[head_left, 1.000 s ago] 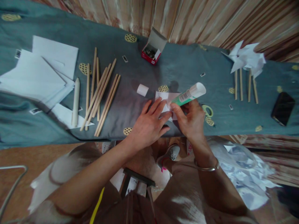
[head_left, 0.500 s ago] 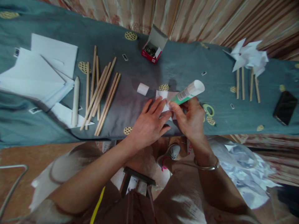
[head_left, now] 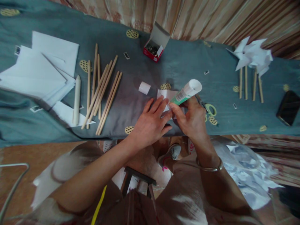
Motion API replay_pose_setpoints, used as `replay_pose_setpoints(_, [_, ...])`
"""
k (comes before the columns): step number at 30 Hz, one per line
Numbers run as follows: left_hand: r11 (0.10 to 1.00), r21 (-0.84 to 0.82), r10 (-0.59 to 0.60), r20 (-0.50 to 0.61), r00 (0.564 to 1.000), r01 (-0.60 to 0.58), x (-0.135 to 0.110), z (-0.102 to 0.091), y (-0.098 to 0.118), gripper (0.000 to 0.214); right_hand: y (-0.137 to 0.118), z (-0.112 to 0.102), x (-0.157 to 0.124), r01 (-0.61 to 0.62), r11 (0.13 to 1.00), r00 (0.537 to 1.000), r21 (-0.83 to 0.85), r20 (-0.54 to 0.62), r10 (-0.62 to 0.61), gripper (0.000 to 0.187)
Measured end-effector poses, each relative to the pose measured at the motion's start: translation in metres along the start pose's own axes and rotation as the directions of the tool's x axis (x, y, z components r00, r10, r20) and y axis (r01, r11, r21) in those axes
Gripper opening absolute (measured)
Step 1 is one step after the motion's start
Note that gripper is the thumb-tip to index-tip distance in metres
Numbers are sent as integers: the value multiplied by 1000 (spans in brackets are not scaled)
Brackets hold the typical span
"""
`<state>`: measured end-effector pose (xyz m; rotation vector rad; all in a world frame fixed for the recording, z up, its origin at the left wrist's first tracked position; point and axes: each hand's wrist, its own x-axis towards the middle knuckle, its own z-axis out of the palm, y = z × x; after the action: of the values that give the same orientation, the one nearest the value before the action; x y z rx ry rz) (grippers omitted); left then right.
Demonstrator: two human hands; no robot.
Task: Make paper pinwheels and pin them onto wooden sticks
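Observation:
With fingers spread, my left hand [head_left: 153, 120] lies flat over a small white paper [head_left: 161, 93] near the table's front edge. My right hand [head_left: 192, 117] grips a green and white glue stick [head_left: 186, 92], tilted with its lower end down at the paper. That lower end is hidden by my fingers. A white glue stick cap [head_left: 144, 88] lies just left of the paper. Partly behind my right hand are scissors with light green handles [head_left: 211, 109].
Several wooden sticks [head_left: 103, 90] and a white candle-like rod [head_left: 77, 100] lie at left, beside stacked white paper sheets [head_left: 39, 72]. An open red box [head_left: 153, 51] of small metal pieces stands behind. At right are paper pinwheels [head_left: 253, 54] on sticks and a black phone [head_left: 288, 107].
The glue stick's upper end has shifted slightly left over the paper, together with my right hand. My left hand stays on the paper.

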<state>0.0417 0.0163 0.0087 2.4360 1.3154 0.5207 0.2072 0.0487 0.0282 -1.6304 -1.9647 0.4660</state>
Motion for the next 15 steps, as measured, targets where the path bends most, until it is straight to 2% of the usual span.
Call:
replay_pose_setpoints(9, [1000,-2,1,-2,1000,-1,0,-1,0,42,-1,-2,-1,34,994,999,-104,23,-31,29])
replay_pose_setpoints(15, [1000,4,13,-10,1000,-13,-1,0,-1,42,1,-3,-2,25,994,999,-102,49,-20,31])
